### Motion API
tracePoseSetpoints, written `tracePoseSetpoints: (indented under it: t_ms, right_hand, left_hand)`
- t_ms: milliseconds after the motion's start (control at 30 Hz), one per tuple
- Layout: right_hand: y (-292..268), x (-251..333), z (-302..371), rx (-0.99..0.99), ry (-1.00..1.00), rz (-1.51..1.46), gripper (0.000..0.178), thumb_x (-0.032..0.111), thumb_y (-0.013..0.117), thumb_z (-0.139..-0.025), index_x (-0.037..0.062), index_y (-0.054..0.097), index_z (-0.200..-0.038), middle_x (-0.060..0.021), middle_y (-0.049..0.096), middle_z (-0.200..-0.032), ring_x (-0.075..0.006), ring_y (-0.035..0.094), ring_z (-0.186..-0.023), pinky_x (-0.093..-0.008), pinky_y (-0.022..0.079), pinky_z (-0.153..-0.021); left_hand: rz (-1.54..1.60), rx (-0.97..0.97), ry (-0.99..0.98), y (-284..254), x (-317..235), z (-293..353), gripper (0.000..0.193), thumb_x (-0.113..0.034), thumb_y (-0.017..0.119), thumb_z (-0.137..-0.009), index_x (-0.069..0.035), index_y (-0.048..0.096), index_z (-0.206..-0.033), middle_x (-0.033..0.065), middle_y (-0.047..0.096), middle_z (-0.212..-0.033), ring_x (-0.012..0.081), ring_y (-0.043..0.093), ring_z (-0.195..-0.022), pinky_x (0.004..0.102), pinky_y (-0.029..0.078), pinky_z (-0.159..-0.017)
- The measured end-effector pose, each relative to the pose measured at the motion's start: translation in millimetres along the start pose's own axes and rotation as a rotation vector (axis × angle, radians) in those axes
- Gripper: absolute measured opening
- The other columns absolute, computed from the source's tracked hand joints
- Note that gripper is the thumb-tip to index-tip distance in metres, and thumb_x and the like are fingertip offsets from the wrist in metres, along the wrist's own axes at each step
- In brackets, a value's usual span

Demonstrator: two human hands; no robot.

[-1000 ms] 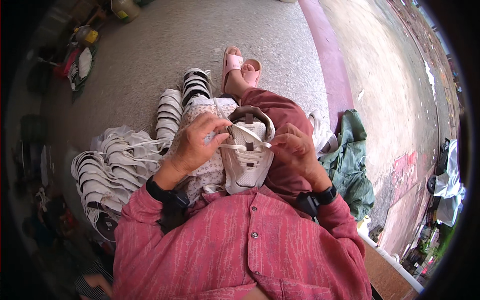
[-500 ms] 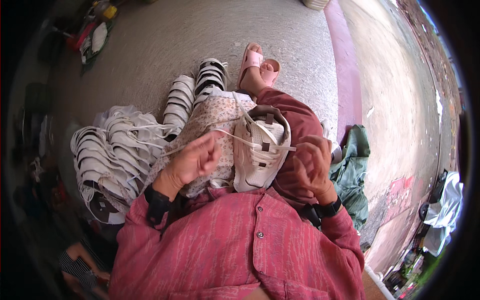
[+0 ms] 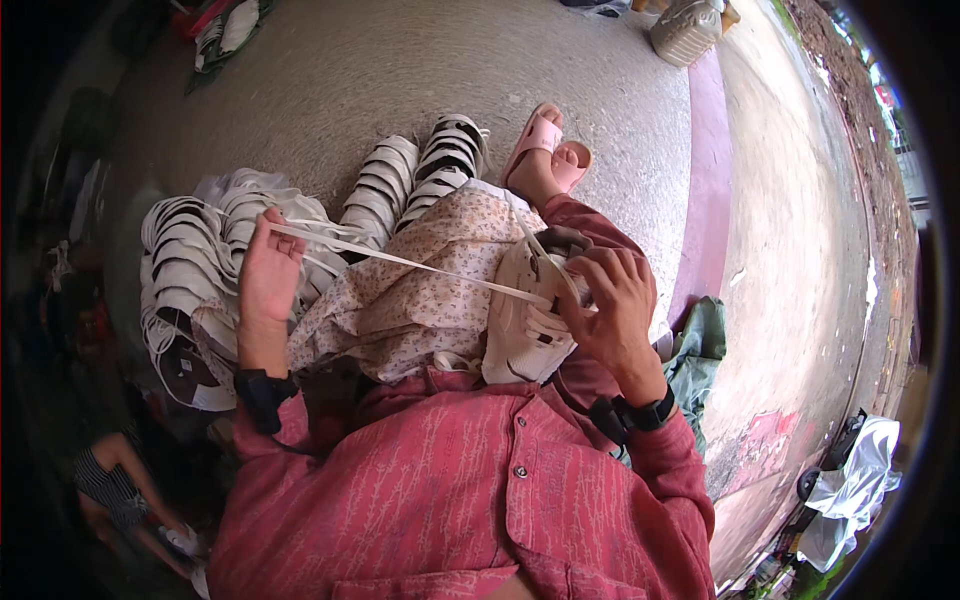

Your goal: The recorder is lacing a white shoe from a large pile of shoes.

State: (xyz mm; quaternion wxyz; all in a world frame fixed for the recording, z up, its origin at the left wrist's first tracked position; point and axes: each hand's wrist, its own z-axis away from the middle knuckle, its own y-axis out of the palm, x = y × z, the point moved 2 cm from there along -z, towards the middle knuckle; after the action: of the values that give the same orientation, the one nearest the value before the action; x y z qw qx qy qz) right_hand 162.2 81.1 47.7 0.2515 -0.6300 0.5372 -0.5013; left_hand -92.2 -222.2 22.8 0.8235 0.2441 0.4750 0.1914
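Observation:
A white shoe upper (image 3: 512, 345) with a brown-lined collar lies on my lap, its toe end toward me. My left hand (image 3: 270, 280) is raised to the left with its fingers pinched on a white shoelace (image 3: 410, 262), which stretches taut across to the upper's eyelets. My right hand (image 3: 615, 310) bends over the upper's right side, thumb and fingers closed at the lacing edge. It partly covers the eyelets and collar. Beneath the upper, a flowered cloth (image 3: 410, 300) drapes over my left leg.
Nested stacks of white shoe uppers (image 3: 185, 270) with loose laces lie at left, with more stacks (image 3: 380, 190) beyond the cloth. A green sheet (image 3: 695, 355) lies by my right leg. A plastic jug (image 3: 688, 32) stands far right. Another person's arm (image 3: 145, 475) shows lower left.
My left hand has moved up and left, drawing the lace out into a long taut line. My right hand has come inward onto the shoe upper. The view has shifted slightly.

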Motion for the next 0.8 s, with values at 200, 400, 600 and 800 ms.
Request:
tracePoseSetpoints:
  t_ms: [200,400,600,800]
  right_hand:
    - [23.2,2.7,-4.8,0.010,-0.061,0.204,0.016,0.017,0.068,-0.074,0.0046,0.063,-0.084,-0.0101,0.056,-0.088,-0.0268,0.053,-0.086,-0.0393,0.038,-0.078]
    - [22.6,-2.1,-5.3,-0.008,0.020,0.039,0.015,0.015,0.067,-0.077,0.0056,0.063,-0.088,-0.0082,0.059,-0.087,-0.0268,0.055,-0.087,-0.0384,0.040,-0.079]
    - [25.6,-4.9,1.4,-0.015,0.086,0.033,0.015,0.014,0.066,-0.079,0.0057,0.063,-0.091,-0.0080,0.062,-0.102,-0.0272,0.057,-0.098,-0.0376,0.041,-0.087]
    - [30.4,-7.4,2.3,0.043,-0.004,0.125,0.015,0.014,0.063,-0.082,0.0057,0.064,-0.094,-0.0074,0.061,-0.104,-0.0261,0.057,-0.098,-0.0377,0.041,-0.086]
  left_hand:
    - [0.308,0.458,-0.131,-13.3,-16.8,-15.5,0.032,-0.025,0.050,-0.102,0.000,0.056,-0.121,-0.0011,0.042,-0.076,0.0086,0.039,-0.063,0.0219,0.035,-0.056]
    - [-0.987,0.682,0.059,63.5,55.2,28.5,0.026,-0.017,0.055,-0.099,-0.006,0.065,-0.119,-0.0060,0.054,-0.069,0.0011,0.043,-0.058,0.0158,0.033,-0.051]
    - [-1.304,1.000,0.422,97.1,124.2,44.6,0.016,-0.016,0.060,-0.093,-0.002,0.067,-0.097,0.0042,0.064,-0.075,0.0173,0.059,-0.067,0.0295,0.046,-0.063]
    - [-1.449,1.259,0.579,101.9,145.3,53.4,0.017,-0.020,0.057,-0.090,-0.005,0.064,-0.085,0.0075,0.063,-0.080,0.0285,0.061,-0.081,0.0389,0.041,-0.081]
